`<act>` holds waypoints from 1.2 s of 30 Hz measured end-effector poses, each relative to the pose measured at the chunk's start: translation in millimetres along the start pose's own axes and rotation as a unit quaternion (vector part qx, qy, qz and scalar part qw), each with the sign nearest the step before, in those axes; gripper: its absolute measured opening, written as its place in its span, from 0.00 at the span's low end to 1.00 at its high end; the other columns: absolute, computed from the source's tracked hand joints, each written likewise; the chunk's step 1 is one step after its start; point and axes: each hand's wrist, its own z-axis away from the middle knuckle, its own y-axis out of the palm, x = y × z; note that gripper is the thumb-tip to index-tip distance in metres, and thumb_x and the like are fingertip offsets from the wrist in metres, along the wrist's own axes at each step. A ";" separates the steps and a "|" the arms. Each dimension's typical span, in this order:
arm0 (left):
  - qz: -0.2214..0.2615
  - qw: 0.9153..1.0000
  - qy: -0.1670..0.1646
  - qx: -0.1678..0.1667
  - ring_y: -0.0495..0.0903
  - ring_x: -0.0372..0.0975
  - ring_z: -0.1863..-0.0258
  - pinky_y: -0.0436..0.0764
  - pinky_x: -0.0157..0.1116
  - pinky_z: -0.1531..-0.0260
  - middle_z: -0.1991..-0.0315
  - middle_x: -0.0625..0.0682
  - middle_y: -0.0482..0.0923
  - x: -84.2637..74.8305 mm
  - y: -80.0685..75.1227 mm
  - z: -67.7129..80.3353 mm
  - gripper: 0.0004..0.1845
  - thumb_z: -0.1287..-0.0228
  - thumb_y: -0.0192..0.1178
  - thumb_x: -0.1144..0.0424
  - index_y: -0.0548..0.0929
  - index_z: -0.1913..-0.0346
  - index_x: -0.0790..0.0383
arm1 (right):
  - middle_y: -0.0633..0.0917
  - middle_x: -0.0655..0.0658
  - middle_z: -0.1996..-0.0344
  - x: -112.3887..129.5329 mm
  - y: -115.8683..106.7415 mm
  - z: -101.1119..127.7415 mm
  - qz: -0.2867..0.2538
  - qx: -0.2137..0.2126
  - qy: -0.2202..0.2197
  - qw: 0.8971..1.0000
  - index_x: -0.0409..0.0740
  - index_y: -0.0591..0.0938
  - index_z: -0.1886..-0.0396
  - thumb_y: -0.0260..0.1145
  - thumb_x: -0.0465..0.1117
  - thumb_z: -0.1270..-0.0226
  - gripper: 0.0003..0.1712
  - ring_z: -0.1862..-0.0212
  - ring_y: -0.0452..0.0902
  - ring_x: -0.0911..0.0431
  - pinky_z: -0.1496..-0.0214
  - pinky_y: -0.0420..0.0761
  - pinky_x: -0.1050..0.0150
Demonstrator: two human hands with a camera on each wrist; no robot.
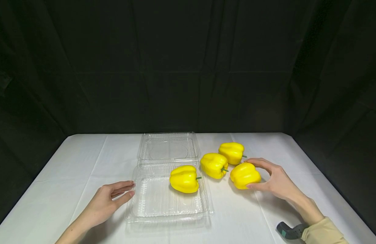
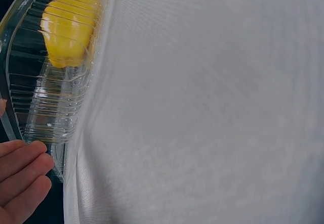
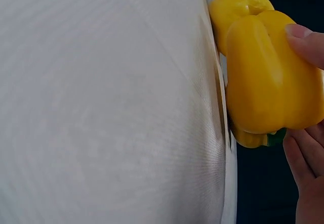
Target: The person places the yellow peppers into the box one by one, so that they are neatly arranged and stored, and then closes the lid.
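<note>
A clear plastic clamshell container lies with its lid folded back behind its base. One yellow bell pepper sits in the right part of the base, its green stem pointing right. At the container's left rim is my left hand, fingers nearly straight and fingertips at the edge. My right hand holds another yellow bell pepper between thumb and fingers, to the right of the container. In the right wrist view, this pepper has the thumb on its upper side, and the other fingers are partly hidden.
Two more yellow bell peppers, a nearer one beside the container and a farther one, lie left of and behind the held one. White cloth covers the table. Black curtains enclose the back and sides.
</note>
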 end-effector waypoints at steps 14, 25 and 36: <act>-0.001 1.000 0.001 0.001 0.83 0.51 0.43 0.80 0.49 0.42 0.45 0.57 0.84 0.3 -0.2 -0.3 0.25 0.31 0.64 0.54 0.79 0.39 0.68 | 0.81 0.49 0.40 3.2 -2.4 0.4 -0.012 -0.019 0.011 1.000 0.57 0.79 0.37 0.84 0.52 0.52 0.41 0.41 0.65 0.79 0.33 0.66 0.30; -0.002 1.000 0.005 0.001 0.83 0.51 0.44 0.81 0.48 0.43 0.45 0.57 0.84 0.3 0.2 0.2 0.24 0.31 0.64 0.55 0.80 0.39 0.68 | 0.82 0.48 0.41 4.3 -1.9 0.1 -0.011 -0.032 0.006 0.999 0.54 0.79 0.37 0.83 0.50 0.52 0.40 0.41 0.66 0.79 0.33 0.67 0.31; -0.004 1.000 0.001 0.000 0.83 0.51 0.43 0.81 0.48 0.42 0.45 0.57 0.84 0.3 0.0 -0.1 0.24 0.31 0.64 0.55 0.80 0.39 0.67 | 0.81 0.50 0.41 9.0 -3.3 0.6 -0.014 -0.042 0.002 0.999 0.54 0.79 0.36 0.83 0.48 0.51 0.40 0.41 0.67 0.77 0.33 0.68 0.32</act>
